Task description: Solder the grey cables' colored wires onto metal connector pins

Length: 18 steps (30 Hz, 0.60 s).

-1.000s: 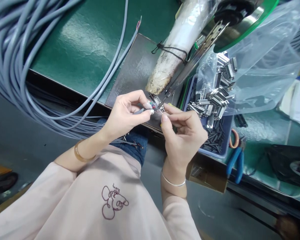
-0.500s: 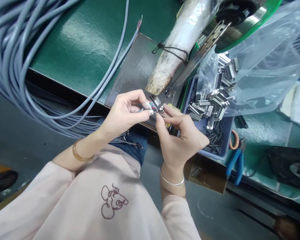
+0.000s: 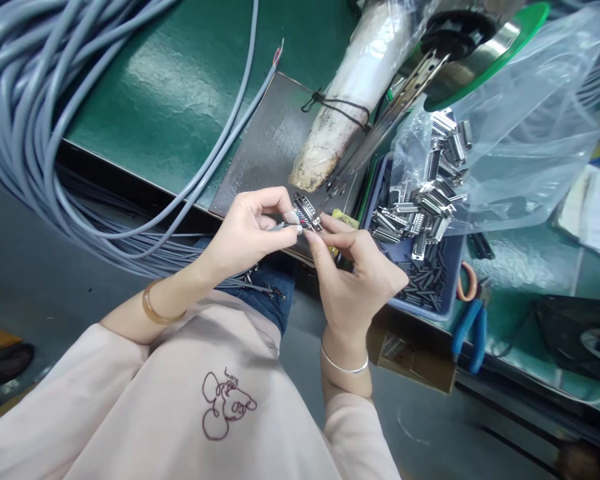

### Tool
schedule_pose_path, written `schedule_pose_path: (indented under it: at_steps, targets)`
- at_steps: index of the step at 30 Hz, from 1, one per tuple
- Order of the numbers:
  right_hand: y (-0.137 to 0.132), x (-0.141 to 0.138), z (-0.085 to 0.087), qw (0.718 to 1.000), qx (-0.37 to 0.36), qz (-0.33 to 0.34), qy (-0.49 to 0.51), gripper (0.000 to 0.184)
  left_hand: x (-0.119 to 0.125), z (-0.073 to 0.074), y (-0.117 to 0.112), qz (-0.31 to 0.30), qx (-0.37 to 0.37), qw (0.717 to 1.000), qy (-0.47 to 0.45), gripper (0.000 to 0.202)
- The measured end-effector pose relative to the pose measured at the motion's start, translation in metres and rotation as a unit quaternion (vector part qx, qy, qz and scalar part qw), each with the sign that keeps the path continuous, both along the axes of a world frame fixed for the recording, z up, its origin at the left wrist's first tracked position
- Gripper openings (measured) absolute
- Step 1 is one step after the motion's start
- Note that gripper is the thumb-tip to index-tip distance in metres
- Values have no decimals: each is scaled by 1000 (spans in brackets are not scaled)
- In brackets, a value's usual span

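At the centre, a metal multi-pin D-sub connector point(image 3: 307, 208) lies between my hands, just below the tip of a mounted soldering iron point(image 3: 336, 181). My left hand point(image 3: 257, 220) is closed, thumb and forefinger pinching the end of a grey cable point(image 3: 279, 227) whose thin coloured wires reach the connector's pins. The wires are partly hidden by the fingertips. From the other side my right hand point(image 3: 353, 267) pinches at the connector's near end with thumb and fingers. Whether it also holds a wire is too small to tell.
A blue bin point(image 3: 450, 293) on the right holds black tubes point(image 3: 425, 283) and a plastic bag with several connectors point(image 3: 437, 193). Blue-handled cutters point(image 3: 473, 330) lie beside it. A wrapped tube point(image 3: 337, 113) and a green-rimmed solder spool point(image 3: 515, 53) stand ahead. Coiled grey cable point(image 3: 25, 133) fills the left.
The dark piece that lay across the connector half a second ago no longer covers it, so more pins show. My right hand has shifted slightly left and down.
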State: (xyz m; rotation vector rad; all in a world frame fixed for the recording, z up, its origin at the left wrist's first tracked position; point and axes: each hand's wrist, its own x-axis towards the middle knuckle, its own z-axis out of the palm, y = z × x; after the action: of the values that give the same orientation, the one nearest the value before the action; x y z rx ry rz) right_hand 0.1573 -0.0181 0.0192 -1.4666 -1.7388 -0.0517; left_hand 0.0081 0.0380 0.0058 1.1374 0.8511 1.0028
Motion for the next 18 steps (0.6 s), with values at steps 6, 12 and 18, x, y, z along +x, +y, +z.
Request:
schedule_pose_path:
  at_steps: [6,12,18]
  targets:
    - [-9,7,-6,998,39,24,-48,13,-2,-4,-15,14,106,989,100,12]
    - [-19,11,-19,996,64,32,-53,9,-7,-13,-30,-4,255,953,160,11]
    - [-46,40,-15,990,95,-55,90,12,-11,-22,-46,-32,296,942,152,15]
